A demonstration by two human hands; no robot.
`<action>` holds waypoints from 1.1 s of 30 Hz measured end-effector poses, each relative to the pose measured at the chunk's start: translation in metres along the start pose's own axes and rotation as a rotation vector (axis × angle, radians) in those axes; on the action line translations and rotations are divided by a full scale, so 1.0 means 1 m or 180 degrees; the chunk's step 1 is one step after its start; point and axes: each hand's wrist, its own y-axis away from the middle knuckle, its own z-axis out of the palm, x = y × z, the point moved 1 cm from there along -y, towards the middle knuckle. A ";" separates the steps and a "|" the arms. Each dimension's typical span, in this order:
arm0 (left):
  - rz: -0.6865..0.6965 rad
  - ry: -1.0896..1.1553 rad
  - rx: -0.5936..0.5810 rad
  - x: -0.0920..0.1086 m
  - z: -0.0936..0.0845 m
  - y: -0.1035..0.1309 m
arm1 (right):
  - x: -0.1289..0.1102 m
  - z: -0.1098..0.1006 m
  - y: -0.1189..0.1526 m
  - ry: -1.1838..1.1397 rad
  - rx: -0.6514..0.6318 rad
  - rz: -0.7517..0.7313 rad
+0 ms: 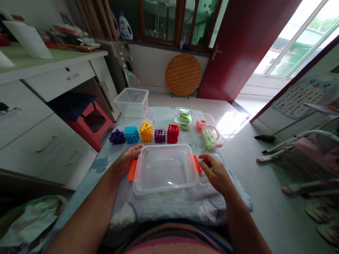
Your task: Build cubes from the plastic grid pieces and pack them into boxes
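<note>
A clear plastic box [165, 169] with orange side latches lies in front of me on the cloth-covered table. My left hand [128, 158] grips its upper left corner, just above the left latch. At the right latch [197, 164], my right hand [214, 171] has its fingers bent and apart, near or touching the latch. Behind the box stand stacks of interlocking pieces: dark purple [117, 137], blue [131, 134], yellow [146, 132], purple [160, 135] and red [173, 133]. Under my right hand is another clear container or lid [203, 187].
A deep clear bin [131, 102] stands at the table's back left. Small clear containers with green [184, 120], orange [201, 124] and light green [210, 137] pieces sit at the back right. A red stool [92, 120] is beyond the left edge.
</note>
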 end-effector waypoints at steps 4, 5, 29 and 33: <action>-0.0003 0.0051 -0.0004 -0.001 0.000 0.000 | -0.005 0.009 -0.006 -0.0001 -0.0066 0.0049; -0.0001 0.0076 0.0000 -0.002 0.000 -0.001 | -0.005 0.009 -0.007 -0.0004 -0.0075 0.0055; 0.0016 0.0445 -0.0182 -0.010 0.003 -0.006 | -0.055 0.032 -0.183 0.1613 -0.0703 -0.1657; 0.0049 0.0348 -0.0161 -0.009 0.004 -0.005 | -0.055 0.044 -0.199 0.1840 -0.1047 -0.1524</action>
